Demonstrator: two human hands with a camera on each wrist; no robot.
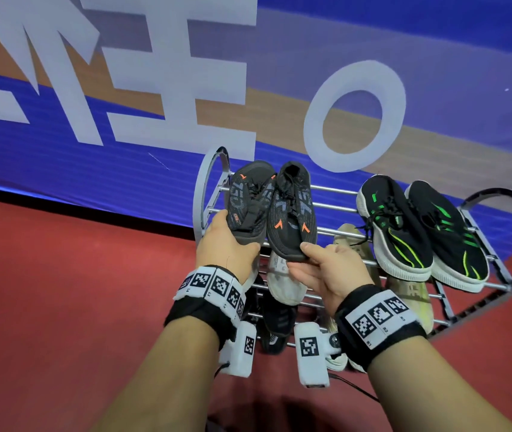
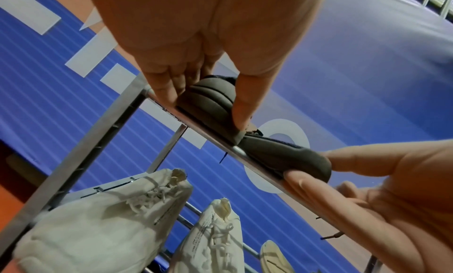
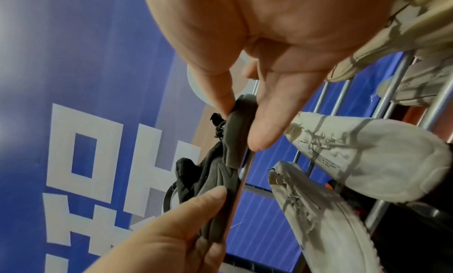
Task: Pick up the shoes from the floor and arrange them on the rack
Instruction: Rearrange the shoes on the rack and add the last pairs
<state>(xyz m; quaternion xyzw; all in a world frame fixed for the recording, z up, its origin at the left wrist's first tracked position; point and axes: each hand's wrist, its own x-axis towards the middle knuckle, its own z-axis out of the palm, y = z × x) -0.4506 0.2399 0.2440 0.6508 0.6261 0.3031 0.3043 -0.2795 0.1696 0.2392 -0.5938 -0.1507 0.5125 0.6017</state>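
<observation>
Two black knit shoes with orange marks lie side by side at the left end of the top tier of the metal rack [image 1: 335, 191], toes toward me. My left hand [image 1: 237, 235] grips the toe of the left black shoe [image 1: 248, 201], fingers on one side and thumb on the other of its sole [image 2: 210, 101]. My right hand [image 1: 299, 260] pinches the toe of the right black shoe [image 1: 292, 213] between thumb and fingers; the right wrist view shows that toe [image 3: 235, 132]. Both soles rest against the front rail [image 2: 213, 139].
A black-and-green pair [image 1: 419, 229] lies at the right end of the top tier. White shoes [image 1: 282, 282] and beige shoes [image 1: 410, 294] sit on the tier below, a dark shoe [image 1: 276, 325] lower still. A blue banner wall [image 1: 92, 157] stands behind; the floor [image 1: 61, 291] is red.
</observation>
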